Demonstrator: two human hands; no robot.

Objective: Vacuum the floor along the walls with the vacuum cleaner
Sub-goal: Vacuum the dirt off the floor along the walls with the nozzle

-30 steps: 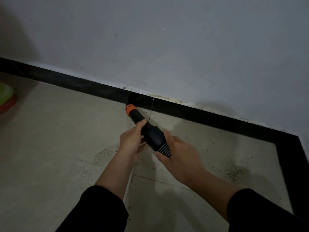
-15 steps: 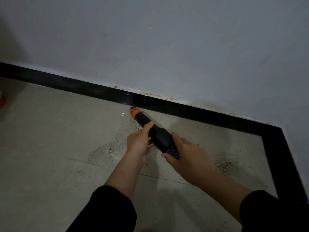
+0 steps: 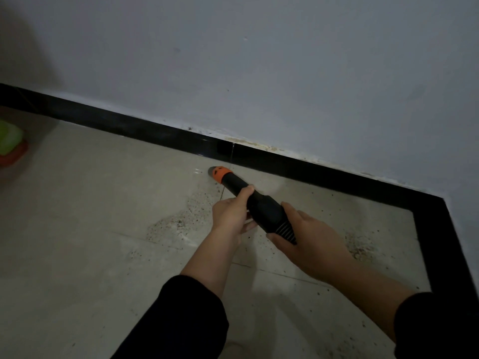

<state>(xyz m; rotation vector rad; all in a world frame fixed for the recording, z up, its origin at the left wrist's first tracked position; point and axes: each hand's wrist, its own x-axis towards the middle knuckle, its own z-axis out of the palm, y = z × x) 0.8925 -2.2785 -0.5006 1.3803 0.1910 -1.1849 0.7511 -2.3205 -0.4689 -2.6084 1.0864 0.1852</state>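
Vacuum (image 3: 261, 208) inside left grip (image 3: 229, 216), right grip (image 3: 308, 239)

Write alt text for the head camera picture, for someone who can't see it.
A left hand and right hand hold a black handheld vacuum cleaner with an orange collar, nozzle near the black skirting board. Dark crumbs speckle the beige floor tiles.

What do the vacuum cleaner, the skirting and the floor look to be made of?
The vacuum cleaner: likely moulded plastic, matt black with an orange collar and ribbed vents. The skirting: glossy black, probably glazed tile; it reflects light and shows a vertical joint. The floor: pale tiles with slight sheen, grout lines visible.
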